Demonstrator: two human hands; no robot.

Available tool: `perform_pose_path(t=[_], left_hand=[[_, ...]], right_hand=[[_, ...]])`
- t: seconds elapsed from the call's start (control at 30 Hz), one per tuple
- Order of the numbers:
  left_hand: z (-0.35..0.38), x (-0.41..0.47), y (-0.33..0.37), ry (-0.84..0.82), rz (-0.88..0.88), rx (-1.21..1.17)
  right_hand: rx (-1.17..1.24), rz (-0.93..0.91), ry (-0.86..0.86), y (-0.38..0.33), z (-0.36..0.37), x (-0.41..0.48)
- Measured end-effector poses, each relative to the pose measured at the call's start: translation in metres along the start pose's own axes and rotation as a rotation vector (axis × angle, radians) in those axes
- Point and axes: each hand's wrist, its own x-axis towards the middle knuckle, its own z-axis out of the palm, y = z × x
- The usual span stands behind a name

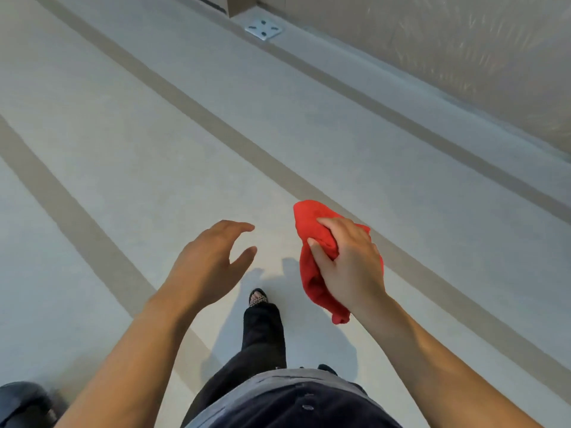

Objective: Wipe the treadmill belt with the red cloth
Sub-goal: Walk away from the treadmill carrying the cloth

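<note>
While I look down past my arms, my right hand (349, 267) grips a crumpled bright red fabric cloth (310, 223), with fingers and thumb curled tight round its bunched middle. The cloth sits at about four o'clock from the centre of my view. One rumpled end sticks up past my knuckles toward twelve, and the other hangs under my wrist toward six.

My left hand (210, 261), at about seven o'clock and well apart from the cloth, has nothing in it. Its fingers are loosely spread and gently bent, with the thumb held out from them.

Between my hands, at six o'clock, my leg in a dark trouser (262, 332) reaches forward. My foot in a patterned open-toed sandal (258, 297) rests on the pale grey speckled floor (154, 134). Broad beige stripes (222, 129) cross that floor from eleven o'clock toward five.

Near the top edge, at twelve o'clock, a small square metal plate (263, 29) with dark holes lies just beside the foot of a tan wall panel (463, 57). That panel fills the one-to-two o'clock corner. A dark rounded object (24, 403), too blurred to name, shows at eight o'clock.
</note>
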Motion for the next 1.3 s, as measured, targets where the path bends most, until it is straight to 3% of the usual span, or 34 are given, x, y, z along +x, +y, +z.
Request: perform_pose_path(t=[0.23,0.47,0.6,0.83,1.07,1.3], left_hand=[[-0.076,0.194,-0.024,0.003,0.055,0.115],[-0.112,0.384,-0.020,-0.051,0.204,0.132],[-0.128,0.507,-0.029,-0.055,0.214,0.161],[-0.204,0.675,-0.074,0.058,0.049,0.151],[-0.267,0.782,-0.176,0.172,-0.236,0.066],[-0.343,0.936,-0.284,0.147,-0.233,0.085]], right_hand=[[0.031,-0.056,0.054,-0.036,0.026,0.200],[0.033,0.124,0.153,-0.002,0.040,0.363],[0.024,0.077,0.161,0.009,0.056,0.490],[0.006,-0.128,0.006,-0.020,0.082,0.719],[0.087,-0.350,-0.130,-0.101,0.161,0.900],[0.100,-0.337,-0.122,-0.159,0.231,1.076]])
